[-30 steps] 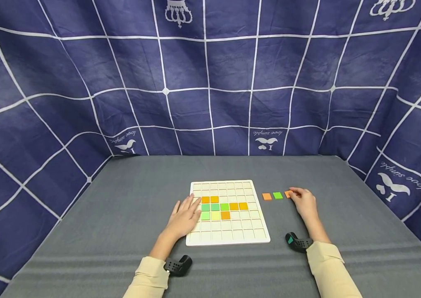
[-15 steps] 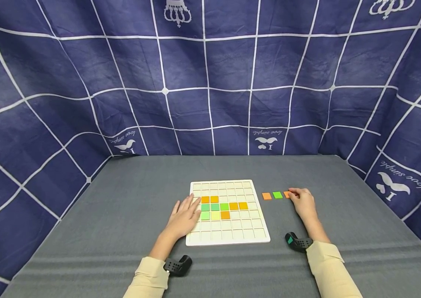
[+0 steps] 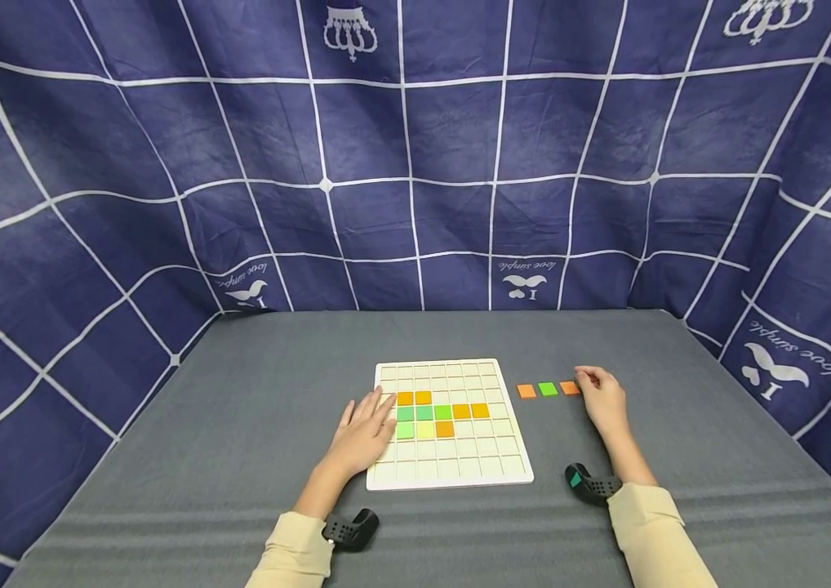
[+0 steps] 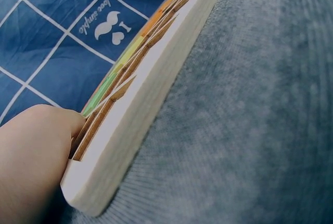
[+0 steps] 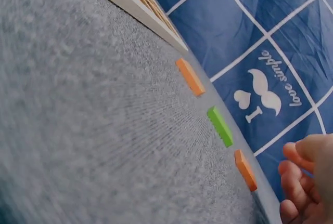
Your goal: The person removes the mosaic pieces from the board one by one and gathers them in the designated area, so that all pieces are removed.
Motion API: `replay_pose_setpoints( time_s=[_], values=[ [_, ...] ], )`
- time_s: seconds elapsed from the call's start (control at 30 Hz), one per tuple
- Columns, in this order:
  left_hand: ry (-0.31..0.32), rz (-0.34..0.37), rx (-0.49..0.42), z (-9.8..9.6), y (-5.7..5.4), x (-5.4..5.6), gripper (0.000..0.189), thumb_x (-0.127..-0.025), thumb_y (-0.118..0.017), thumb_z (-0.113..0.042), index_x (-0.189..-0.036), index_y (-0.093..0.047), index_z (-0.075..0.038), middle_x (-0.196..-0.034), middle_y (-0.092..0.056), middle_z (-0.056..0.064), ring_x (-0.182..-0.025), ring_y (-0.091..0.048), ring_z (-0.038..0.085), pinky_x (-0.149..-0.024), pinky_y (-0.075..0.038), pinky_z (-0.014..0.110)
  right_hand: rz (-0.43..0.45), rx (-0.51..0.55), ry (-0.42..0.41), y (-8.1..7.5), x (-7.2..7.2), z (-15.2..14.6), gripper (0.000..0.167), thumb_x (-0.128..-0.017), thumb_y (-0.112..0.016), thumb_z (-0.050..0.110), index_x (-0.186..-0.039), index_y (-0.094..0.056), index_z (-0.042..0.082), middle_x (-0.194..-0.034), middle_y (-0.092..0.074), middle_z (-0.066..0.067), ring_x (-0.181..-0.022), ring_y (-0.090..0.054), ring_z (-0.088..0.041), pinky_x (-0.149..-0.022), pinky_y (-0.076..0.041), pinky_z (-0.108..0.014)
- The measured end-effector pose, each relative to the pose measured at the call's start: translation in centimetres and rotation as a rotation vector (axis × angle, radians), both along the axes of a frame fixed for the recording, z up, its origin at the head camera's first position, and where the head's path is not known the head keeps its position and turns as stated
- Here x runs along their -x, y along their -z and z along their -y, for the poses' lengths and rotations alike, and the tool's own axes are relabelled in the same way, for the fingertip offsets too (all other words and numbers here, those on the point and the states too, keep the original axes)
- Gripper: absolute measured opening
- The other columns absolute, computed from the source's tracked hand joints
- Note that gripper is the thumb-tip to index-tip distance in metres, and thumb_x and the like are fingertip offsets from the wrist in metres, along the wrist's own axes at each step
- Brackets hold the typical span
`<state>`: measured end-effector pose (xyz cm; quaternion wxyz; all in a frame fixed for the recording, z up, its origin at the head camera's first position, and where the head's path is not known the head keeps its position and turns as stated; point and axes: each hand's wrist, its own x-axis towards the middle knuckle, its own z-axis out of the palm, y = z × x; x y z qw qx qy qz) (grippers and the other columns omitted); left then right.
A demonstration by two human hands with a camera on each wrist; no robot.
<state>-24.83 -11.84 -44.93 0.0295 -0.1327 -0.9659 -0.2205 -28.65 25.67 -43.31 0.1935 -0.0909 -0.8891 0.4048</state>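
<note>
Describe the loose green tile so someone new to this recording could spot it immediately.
On the grey table, find the cream gridded board. Between its right edge and the right hand lies the green tile. An orange tile lies to its left and a second orange tile to its right, so it alone is green there.

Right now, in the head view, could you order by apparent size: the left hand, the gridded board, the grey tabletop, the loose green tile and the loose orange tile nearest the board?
1. Grey tabletop
2. Gridded board
3. Left hand
4. Loose green tile and loose orange tile nearest the board: they look alike, so unranked.
</note>
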Motion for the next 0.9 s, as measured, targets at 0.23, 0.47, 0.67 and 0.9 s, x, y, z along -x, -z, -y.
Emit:
replay_pose_setpoints(
  time_s=[0.23,0.47,0.67,0.9],
  values=[
    [-0.004,-0.001,0.002,0.1,-0.2,-0.1,0.047,-0.097,-0.036,-0.031,-0.141,-0.035,-0.015,-0.151,-0.022,0.011,-0.139,-0.021,0.029,-0.113,-0.007,0.050,0.054,-0.035,-0.128,-1.6,0.0,0.9,0.032,-0.093,-0.051,0.026,-0.110,-0.062,0.003,-0.097,-0.065,-0.018,-0.077,-0.056,-0.014,-0.065,-0.042,-0.023],
    [-0.004,0.007,0.013,0.0,-0.1,-0.1,0.048,-0.097,-0.035,-0.033,-0.142,-0.034,-0.017,-0.151,-0.021,0.010,-0.140,-0.020,0.026,-0.114,-0.007,0.049,0.136,-0.108,-0.297,-2.6,-0.4,2.9,0.030,-0.092,-0.053,0.023,-0.111,-0.062,0.002,-0.104,-0.065,-0.018,-0.087,-0.059,-0.023,-0.068,-0.046,-0.029],
    [-0.006,0.006,0.018,0.0,0.1,-0.1,0.048,-0.096,-0.035,-0.033,-0.142,-0.034,-0.018,-0.151,-0.022,0.010,-0.139,-0.021,0.027,-0.114,-0.008,0.049,0.152,-0.112,-0.374,-2.9,-0.7,5.4,0.027,-0.090,-0.055,0.018,-0.110,-0.063,0.002,-0.099,-0.068,-0.015,-0.088,-0.063,-0.024,-0.073,-0.049,-0.036],
    [-0.008,0.001,0.015,0.0,0.1,0.0,0.048,-0.096,-0.036,-0.033,-0.141,-0.034,-0.017,-0.151,-0.022,0.010,-0.139,-0.021,0.027,-0.114,-0.007,0.049,0.127,-0.134,-0.448,-3.2,-1.9,9.4,0.024,-0.088,-0.058,0.016,-0.107,-0.066,0.004,-0.097,-0.066,-0.011,-0.081,-0.060,-0.017,-0.068,-0.050,-0.030]
  ],
)
